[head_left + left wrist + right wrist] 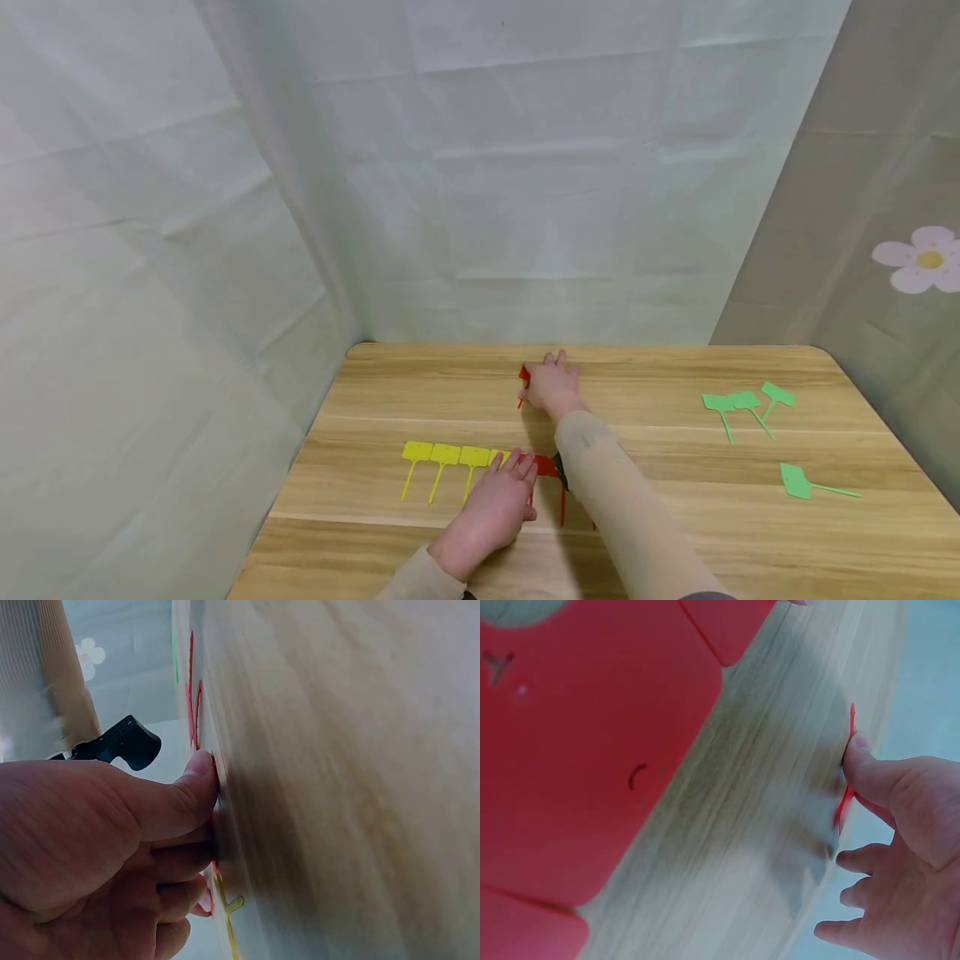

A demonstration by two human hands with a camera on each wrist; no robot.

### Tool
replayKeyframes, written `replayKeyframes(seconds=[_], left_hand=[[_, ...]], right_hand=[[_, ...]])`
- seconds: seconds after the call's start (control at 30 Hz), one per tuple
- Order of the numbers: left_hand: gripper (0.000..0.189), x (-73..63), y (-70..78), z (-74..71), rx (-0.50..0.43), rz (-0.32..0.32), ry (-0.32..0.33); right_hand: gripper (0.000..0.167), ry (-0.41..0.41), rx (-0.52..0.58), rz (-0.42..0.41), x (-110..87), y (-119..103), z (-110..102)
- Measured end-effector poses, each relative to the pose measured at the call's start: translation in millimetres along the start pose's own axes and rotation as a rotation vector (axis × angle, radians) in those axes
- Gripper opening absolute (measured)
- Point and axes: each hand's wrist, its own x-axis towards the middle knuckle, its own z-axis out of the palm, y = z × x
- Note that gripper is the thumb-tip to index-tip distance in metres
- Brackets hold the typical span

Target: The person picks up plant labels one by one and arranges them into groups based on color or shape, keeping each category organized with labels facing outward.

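On the tag row [446, 455], the left hand [498, 500] rests outstretched — beyond, the right hand [552, 387] pinches a red tag [523, 375].

Table [427, 383]: wood-grain top, far corners rounded. Pale sheeting [525, 208]: creased, hanging behind the far edge and along the left side. Grey-brown panel [832, 183]: at right, bearing a flower [930, 259] with pale petals and yellow centre, partly cut off by the head view's border.
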Motion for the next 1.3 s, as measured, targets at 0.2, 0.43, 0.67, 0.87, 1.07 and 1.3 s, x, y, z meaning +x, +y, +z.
replayKeyframes(seconds=[0.2, 0.43, 0.67, 0.87, 1.07, 1.3], left_hand=[[0.063, 1.0, -1.2, 1.7, 0.003, -0.005, -0.005], [0.065, 2.0, -4.3, 4.9, -0.027, -0.022, -0.021], [0.065, 3.5, -3.6, 4.3, -0.056, -0.032, -0.048], [0.064, 3.2, -0.8, 4.4, -0.05, -0.021, -0.036], [0.064, 3.0, 0.1, 3.8, -0.032, -0.014, -0.02], [0.065, 3.6, -0.4, 2.5, -0.061, -0.029, -0.041]], right_hand=[[0.059, 0.018, 0.013, -0.01, -0.3, 6.8, -2.3], [0.053, 0.022, 0.017, 0.007, -1.4, 20.9, -9.2], [0.058, 0.001, 0.064, -0.01, -4.6, 33.2, -11.3], [0.056, -0.052, 0.121, 0.002, -4.1, 39.4, -14.6], [0.038, -0.094, 0.14, 0.023, -5.1, 42.5, -18.4], [0.041, -0.081, 0.159, -0.009, -3.6, 44.5, -18.1]])
